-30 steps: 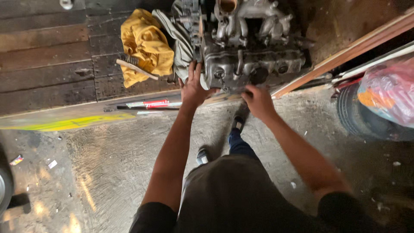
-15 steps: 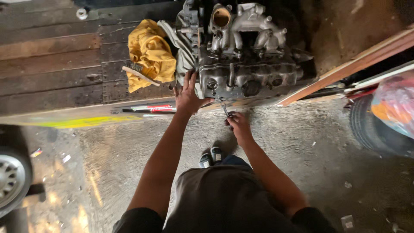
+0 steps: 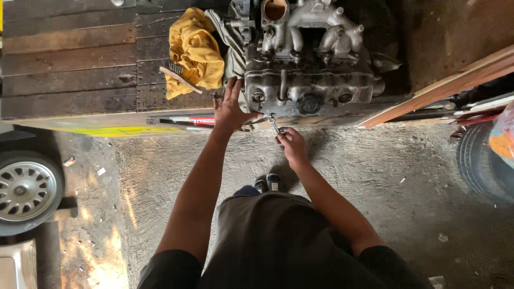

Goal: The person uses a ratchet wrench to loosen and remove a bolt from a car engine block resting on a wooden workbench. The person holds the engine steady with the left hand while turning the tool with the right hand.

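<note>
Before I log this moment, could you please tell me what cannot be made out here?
Head view only:
- Tool tip: too small, dark against the engine.
- Right hand palm: turned away.
- Brush on the yellow cloth: partly hidden in folds.
- Tyre: cut off at the right edge.

The floor [image 3: 407,182] is rough grey concrete, scored with fine grooves and littered with small scraps. Patches of warm sunlight [image 3: 101,262] fall on it at the lower left, while the rest lies in dim shade. Dark, worn wooden planks [image 3: 69,64] form a low platform across the top left. A car wheel with a silver rim [image 3: 24,190] stands at the left edge, a black tyre [image 3: 482,166] at the right, and a pale wooden beam [image 3: 444,88] slants across the upper right
</note>
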